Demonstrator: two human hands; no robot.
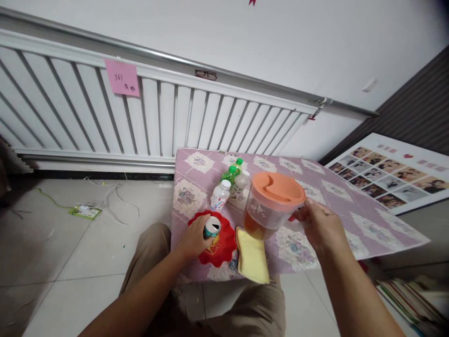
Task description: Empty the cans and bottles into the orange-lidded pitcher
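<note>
My left hand [197, 238] is wrapped round an opened drink can [212, 226] at the red scalloped tray [227, 250]; whether the can touches the tray is hard to tell. By its handle, my right hand [322, 223] grips a clear pitcher [261, 210] with an orange lid, part filled with amber liquid. The pitcher appears slightly tilted, near the folded yellow cloth [251, 260]. Behind the tray stand a white-capped bottle [220, 195], two green-capped bottles [229, 174] and another pale-capped bottle [241, 182].
A purple floral cloth [333, 189] covers the table. Behind it runs a white radiator [154, 117] with a pink note [122, 77]. A photo board [393, 175] leans at the right. On the floor at left lie a power strip [85, 212] and cables.
</note>
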